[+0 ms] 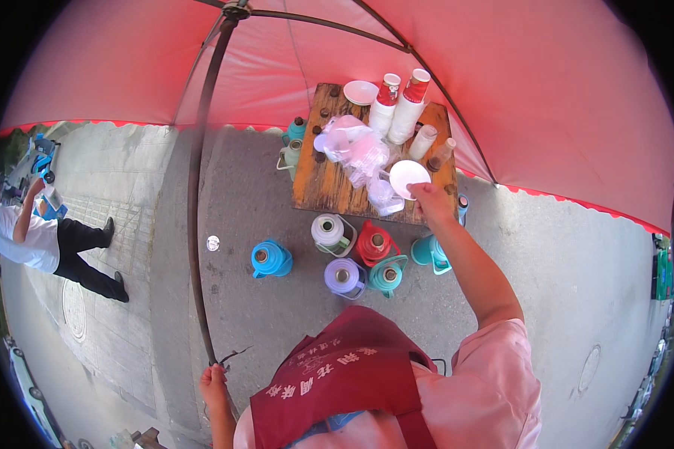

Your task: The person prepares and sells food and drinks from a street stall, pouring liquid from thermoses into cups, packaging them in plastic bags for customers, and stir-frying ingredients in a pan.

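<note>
My right hand (431,201) reaches over the front of a worn wooden table (309,188) and pinches the rim of a white bowl (409,175). Beside that bowl lie crumpled clear plastic bags (355,147), with pale items inside that I cannot make out. My left hand (214,384) is closed at the lower part of a dark metal canopy pole (199,252), where a thin dark wire or tie (236,354) sticks out. Behind the bags stand two tall stacks of white and red paper cups (405,118). Another white bowl (361,92) rests at the table's far edge.
Several vacuum flasks stand on the pavement, including blue (271,258), red (375,242) and purple (344,278) ones. Glass jars (442,152) occupy the table's right side. A red canopy (539,95) hangs overhead. At left, a person (50,236) stands on the paving.
</note>
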`<control>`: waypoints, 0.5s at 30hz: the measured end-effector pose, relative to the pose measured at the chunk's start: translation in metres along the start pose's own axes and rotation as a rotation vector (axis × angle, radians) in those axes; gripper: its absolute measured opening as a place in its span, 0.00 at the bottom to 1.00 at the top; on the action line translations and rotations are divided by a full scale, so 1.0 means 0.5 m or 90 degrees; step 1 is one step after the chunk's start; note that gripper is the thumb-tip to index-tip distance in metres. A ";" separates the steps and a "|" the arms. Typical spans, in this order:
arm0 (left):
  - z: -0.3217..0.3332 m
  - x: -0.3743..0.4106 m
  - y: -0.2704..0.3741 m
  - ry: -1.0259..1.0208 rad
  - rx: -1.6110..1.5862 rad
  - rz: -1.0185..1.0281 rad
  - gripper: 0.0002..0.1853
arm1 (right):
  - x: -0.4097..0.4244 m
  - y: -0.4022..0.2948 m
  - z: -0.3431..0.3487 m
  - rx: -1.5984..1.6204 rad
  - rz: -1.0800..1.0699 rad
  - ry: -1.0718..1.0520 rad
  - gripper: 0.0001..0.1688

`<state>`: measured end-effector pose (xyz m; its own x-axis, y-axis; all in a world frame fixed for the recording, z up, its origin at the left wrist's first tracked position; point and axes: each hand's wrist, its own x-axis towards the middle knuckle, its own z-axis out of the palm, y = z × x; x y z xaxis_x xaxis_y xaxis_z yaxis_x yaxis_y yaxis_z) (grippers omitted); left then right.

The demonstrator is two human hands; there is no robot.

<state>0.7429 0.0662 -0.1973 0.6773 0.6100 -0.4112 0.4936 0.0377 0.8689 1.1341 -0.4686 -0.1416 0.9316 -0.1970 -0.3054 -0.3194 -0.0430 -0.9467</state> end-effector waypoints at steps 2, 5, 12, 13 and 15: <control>0.059 -0.009 0.065 -0.023 0.052 -0.044 0.13 | 0.127 -0.010 -0.072 -0.025 -0.107 0.107 0.11; 0.156 -0.029 0.132 -0.068 0.173 -0.057 0.12 | 0.303 -0.088 -0.118 -0.143 -0.283 0.172 0.13; 0.279 -0.071 0.224 -0.091 0.219 -0.060 0.08 | 0.624 -0.290 -0.113 -0.549 -0.400 0.271 0.24; 0.279 -0.078 0.223 -0.084 0.220 -0.065 0.08 | 0.656 -0.303 -0.114 -0.591 -0.357 0.246 0.29; 0.261 -0.092 0.204 -0.053 0.240 -0.115 0.08 | 0.697 -0.305 -0.096 -0.649 -0.298 0.228 0.28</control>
<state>0.8334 -0.0614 -0.1259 0.5955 0.5533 -0.5825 0.7633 -0.1633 0.6251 1.4992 -0.5775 -0.0990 0.9447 -0.2111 0.2510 -0.1012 -0.9155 -0.3894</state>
